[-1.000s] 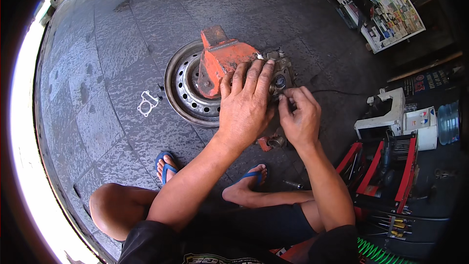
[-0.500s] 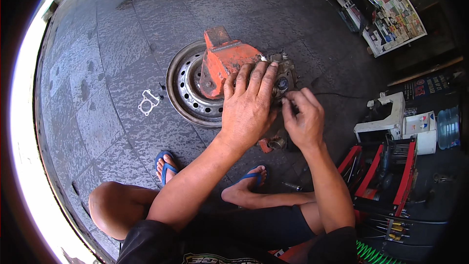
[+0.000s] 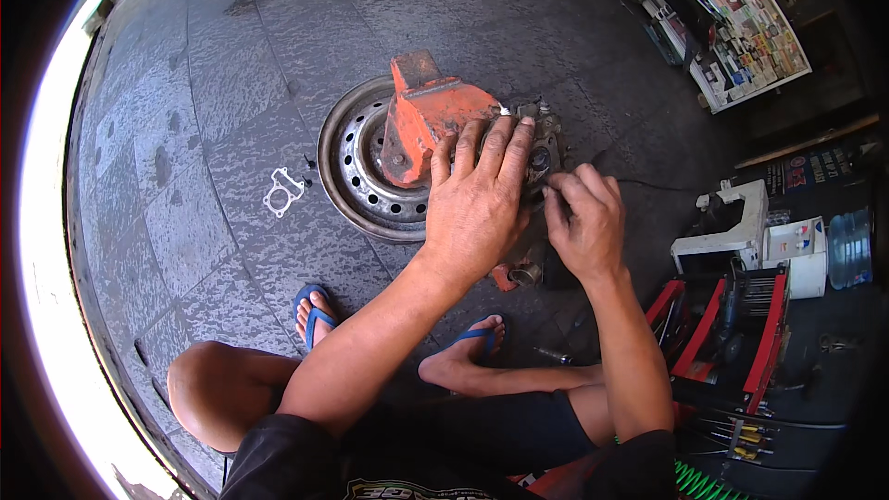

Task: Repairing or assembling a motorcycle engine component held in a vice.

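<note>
A worn orange vise (image 3: pixel 446 108) stands on a steel wheel rim (image 3: pixel 356 187). On its right side sits a dark, greasy metal engine part (image 3: pixel 546 143) with a round opening. My left hand (image 3: pixel 477 193) lies over the vise and the part, its fingers stretched out side by side; the thumb is mostly hidden. At the part's near right edge, my right hand (image 3: pixel 590 224) is closed, thumb and forefinger pinched together. Whatever is between those fingertips is too small or too hidden to name.
A flat metal gasket (image 3: pixel 281 193) lies on the dark tiled floor left of the rim. To the right are a red tool tray (image 3: pixel 696 329), a white frame-like stand (image 3: pixel 732 222), a white bucket (image 3: pixel 807 264) and a clear blue bottle (image 3: pixel 849 248). Screwdrivers (image 3: pixel 750 435) stand at lower right.
The view has shifted slightly. My left hand keeps its place over the vise and the part, while my right fingers have turned a little at the part's edge, still pinched.
</note>
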`<state>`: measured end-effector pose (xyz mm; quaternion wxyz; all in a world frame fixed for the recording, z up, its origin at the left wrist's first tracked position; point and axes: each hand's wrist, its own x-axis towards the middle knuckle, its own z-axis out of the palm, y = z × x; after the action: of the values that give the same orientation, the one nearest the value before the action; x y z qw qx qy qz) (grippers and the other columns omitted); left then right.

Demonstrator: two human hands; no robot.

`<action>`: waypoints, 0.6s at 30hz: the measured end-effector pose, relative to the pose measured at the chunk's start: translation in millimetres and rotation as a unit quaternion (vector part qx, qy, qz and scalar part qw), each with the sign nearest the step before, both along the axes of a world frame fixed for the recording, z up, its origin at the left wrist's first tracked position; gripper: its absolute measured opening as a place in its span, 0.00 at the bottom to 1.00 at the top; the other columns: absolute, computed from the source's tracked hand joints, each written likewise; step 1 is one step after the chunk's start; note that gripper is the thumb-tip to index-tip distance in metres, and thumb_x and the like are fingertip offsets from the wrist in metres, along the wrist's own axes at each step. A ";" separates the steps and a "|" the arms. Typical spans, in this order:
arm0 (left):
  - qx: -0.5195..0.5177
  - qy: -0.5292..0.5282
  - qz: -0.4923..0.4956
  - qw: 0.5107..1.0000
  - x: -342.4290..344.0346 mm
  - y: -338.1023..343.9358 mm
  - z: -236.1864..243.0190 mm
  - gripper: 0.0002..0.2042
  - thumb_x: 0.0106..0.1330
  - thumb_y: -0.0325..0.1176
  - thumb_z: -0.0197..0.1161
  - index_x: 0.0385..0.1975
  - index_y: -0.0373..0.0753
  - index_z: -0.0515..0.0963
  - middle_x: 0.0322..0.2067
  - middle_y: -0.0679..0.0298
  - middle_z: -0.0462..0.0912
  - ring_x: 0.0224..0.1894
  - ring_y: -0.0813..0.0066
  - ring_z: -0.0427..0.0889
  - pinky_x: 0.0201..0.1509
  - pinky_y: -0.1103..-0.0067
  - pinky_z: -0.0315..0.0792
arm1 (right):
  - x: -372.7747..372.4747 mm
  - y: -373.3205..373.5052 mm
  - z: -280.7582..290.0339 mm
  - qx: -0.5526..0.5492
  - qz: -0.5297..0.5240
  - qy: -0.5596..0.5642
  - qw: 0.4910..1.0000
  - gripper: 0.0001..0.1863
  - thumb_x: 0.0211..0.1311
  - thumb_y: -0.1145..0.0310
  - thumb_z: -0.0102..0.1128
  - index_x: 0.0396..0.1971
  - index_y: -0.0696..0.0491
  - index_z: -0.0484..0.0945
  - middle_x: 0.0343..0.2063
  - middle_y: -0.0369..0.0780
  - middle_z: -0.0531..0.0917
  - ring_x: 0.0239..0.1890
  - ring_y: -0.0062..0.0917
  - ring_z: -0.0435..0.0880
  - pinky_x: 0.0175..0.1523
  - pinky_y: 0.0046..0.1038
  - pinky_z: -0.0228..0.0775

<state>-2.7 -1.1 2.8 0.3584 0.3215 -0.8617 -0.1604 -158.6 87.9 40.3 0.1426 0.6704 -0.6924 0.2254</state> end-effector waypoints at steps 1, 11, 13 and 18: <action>0.000 0.000 0.000 1.000 -0.1 0.2 0.2 0.49 0.52 0.41 0.82 0.76 0.40 0.65 0.71 0.53 0.71 0.74 0.48 0.67 0.78 0.52 0.58 | 1.3 1.2 2.1 0.013 0.023 -0.003 1.000 0.09 0.58 0.75 0.71 0.39 0.53 0.86 0.33 0.39 0.82 0.38 0.38 0.84 0.45 0.40 0.70; 0.001 0.017 0.000 1.000 -0.7 0.8 0.1 0.48 0.52 0.39 0.81 0.76 0.40 0.66 0.70 0.54 0.72 0.73 0.48 0.69 0.77 0.51 0.60 | -7.2 -0.1 -1.0 0.011 0.010 -0.032 0.999 0.08 0.59 0.75 0.71 0.38 0.53 0.86 0.33 0.39 0.83 0.36 0.39 0.83 0.44 0.41 0.70; 0.001 0.028 0.003 1.000 -0.9 1.1 0.2 0.46 0.52 0.37 0.79 0.76 0.39 0.67 0.70 0.54 0.73 0.72 0.48 0.71 0.75 0.50 0.62 | -8.3 -1.0 -2.6 0.001 -0.001 -0.039 0.999 0.08 0.59 0.75 0.71 0.38 0.53 0.86 0.32 0.39 0.83 0.35 0.40 0.83 0.43 0.41 0.70; 0.000 0.019 -0.001 1.000 0.7 0.7 -0.5 0.46 0.53 0.38 0.78 0.76 0.39 0.67 0.70 0.54 0.73 0.72 0.48 0.70 0.75 0.50 0.61 | -5.7 -1.7 1.3 0.030 0.024 -0.059 0.997 0.07 0.60 0.75 0.70 0.38 0.54 0.86 0.33 0.40 0.84 0.35 0.41 0.83 0.44 0.41 0.71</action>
<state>-2.1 -0.3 2.3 0.3743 0.3178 -0.8550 -0.1670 -164.3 86.2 41.6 0.0755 0.6763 -0.6899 0.2470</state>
